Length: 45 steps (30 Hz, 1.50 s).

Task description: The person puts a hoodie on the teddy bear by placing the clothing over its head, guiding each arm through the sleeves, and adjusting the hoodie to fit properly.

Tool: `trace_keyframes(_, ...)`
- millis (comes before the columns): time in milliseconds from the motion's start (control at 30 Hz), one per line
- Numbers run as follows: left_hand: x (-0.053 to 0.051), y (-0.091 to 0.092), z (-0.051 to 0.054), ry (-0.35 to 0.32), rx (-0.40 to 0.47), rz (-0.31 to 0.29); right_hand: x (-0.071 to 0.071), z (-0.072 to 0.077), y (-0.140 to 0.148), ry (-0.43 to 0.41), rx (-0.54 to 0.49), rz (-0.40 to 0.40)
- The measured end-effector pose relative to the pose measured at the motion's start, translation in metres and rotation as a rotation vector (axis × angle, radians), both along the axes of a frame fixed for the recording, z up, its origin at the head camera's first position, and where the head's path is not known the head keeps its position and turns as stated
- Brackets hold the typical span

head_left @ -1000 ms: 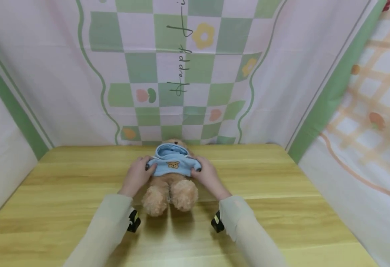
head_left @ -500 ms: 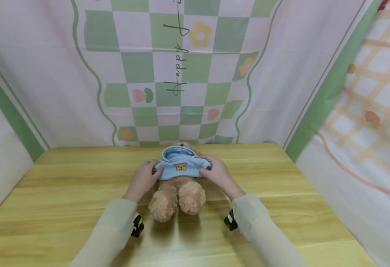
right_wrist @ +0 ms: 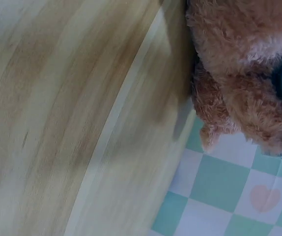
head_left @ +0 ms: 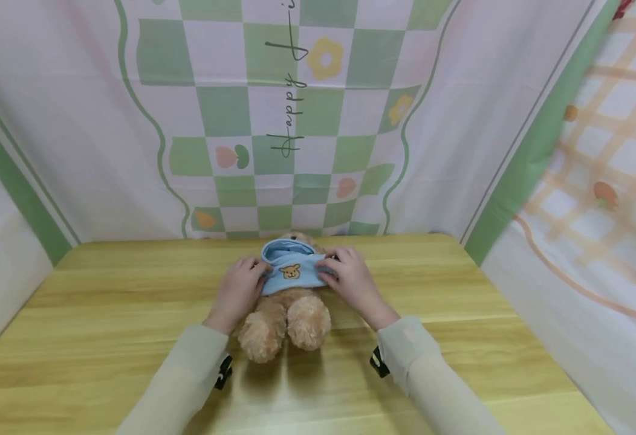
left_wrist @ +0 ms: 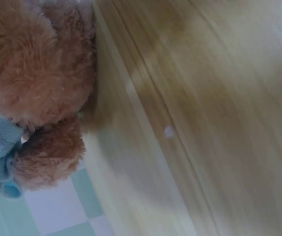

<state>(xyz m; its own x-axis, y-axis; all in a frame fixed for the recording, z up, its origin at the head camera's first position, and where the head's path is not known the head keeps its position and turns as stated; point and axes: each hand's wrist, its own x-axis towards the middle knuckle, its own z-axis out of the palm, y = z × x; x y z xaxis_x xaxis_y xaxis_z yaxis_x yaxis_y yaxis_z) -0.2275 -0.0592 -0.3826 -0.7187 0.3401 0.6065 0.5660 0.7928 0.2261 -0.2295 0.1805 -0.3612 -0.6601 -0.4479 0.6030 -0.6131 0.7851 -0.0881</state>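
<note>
A light brown teddy bear (head_left: 308, 323) lies on its back on the table, legs towards me, wearing a blue hoodie (head_left: 304, 277) with a small bear face on its front. My left hand (head_left: 237, 291) pinches the hoodie's sleeve at the bear's left-hand side in the head view. On the other side, my right hand (head_left: 355, 283) grips the opposite sleeve with bent fingers. The hood opening covers much of the bear's head. Fur (left_wrist: 33, 64) and a piece of blue cloth (left_wrist: 3, 147) show in the left wrist view. The right wrist view has the bear's fur (right_wrist: 249, 44), with my fingers out of sight.
The wooden table (head_left: 106, 326) reaches back to a checked green and white curtain (head_left: 231, 109) close behind the bear's head. Another cloth with orange checks (head_left: 617, 139) hangs at the right.
Teddy bear and both hands have shifted slightly right and nearer. Since half a second ago, my hands have changed their grip on the sleeves, and the right fingers reach further in over the hoodie.
</note>
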Motion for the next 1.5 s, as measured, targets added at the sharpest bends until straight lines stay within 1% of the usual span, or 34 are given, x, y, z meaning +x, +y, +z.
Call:
trace_keyframes(33,0.000,0.000,0.000,-0.026,-0.003,-0.001,0.001,0.001,0.000,-0.038,0.007,-0.008)
trace_keyframes(100,0.001,0.000,0.001,-0.110,-0.019,0.007,0.002,0.003,0.000,-0.106,0.024,-0.023)
trace_keyframes(133,0.001,0.000,0.002,-0.150,-0.028,0.011,0.002,0.004,0.001,-0.132,0.037,-0.030)
trace_keyframes(200,0.002,0.000,0.003,-0.200,-0.054,0.018,0.003,0.006,0.001,-0.170,0.058,-0.040)
trace_keyframes(267,0.001,-0.001,0.003,-0.213,-0.080,0.013,0.003,0.008,0.002,-0.210,0.056,-0.050)
trace_keyframes(333,0.000,-0.001,0.002,-0.197,-0.091,0.008,0.002,0.009,0.002,-0.245,0.036,-0.058)
trace_keyframes(433,-0.001,-0.001,0.002,-0.189,-0.100,0.013,0.000,0.012,0.002,-0.287,-0.020,-0.080)
trace_keyframes(500,-0.002,0.001,0.004,-0.190,-0.102,0.024,-0.002,0.015,0.001,-0.300,-0.061,-0.105)
trace_keyframes(600,-0.003,0.003,0.008,-0.159,-0.101,0.043,-0.005,0.021,-0.001,-0.322,-0.117,-0.149)
trace_keyframes(667,-0.005,0.004,0.012,-0.123,-0.084,0.050,-0.008,0.025,-0.002,-0.345,-0.144,-0.169)
trace_keyframes(767,-0.008,0.004,0.017,-0.021,-0.041,0.042,-0.012,0.031,-0.001,-0.351,-0.166,-0.170)
trace_keyframes(867,-0.012,0.003,0.022,0.107,-0.021,0.022,-0.016,0.037,0.001,-0.353,-0.190,-0.154)
trace_keyframes(933,-0.015,0.002,0.025,0.178,-0.035,0.018,-0.018,0.041,0.004,-0.362,-0.216,-0.142)
trace_keyframes(1000,-0.016,0.001,0.027,0.230,-0.057,0.009,-0.019,0.045,0.007,-0.383,-0.260,-0.135)
trace_keyframes(1067,-0.017,0.000,0.029,0.274,-0.096,-0.006,-0.019,0.048,0.008,-0.383,-0.296,-0.118)
trace_keyframes(1133,-0.017,0.001,0.032,0.310,-0.125,-0.029,-0.020,0.050,0.009,-0.364,-0.300,-0.089)
trace_keyframes(1200,-0.017,0.001,0.034,0.343,-0.152,-0.049,-0.020,0.052,0.008,-0.329,-0.270,-0.062)
trace_keyframes(1267,-0.017,0.002,0.037,0.356,-0.164,-0.063,-0.020,0.054,0.006,-0.297,-0.208,-0.047)
trace_keyframes(1333,-0.018,0.002,0.039,0.354,-0.179,-0.061,-0.020,0.057,0.004,-0.285,-0.140,-0.058)
trace_keyframes(1433,-0.021,0.004,0.043,0.316,-0.213,-0.037,-0.022,0.062,0.001,-0.295,-0.072,-0.100)
trace_keyframes(1500,-0.023,0.006,0.047,0.278,-0.243,-0.008,-0.024,0.066,0.000,-0.297,-0.029,-0.138)
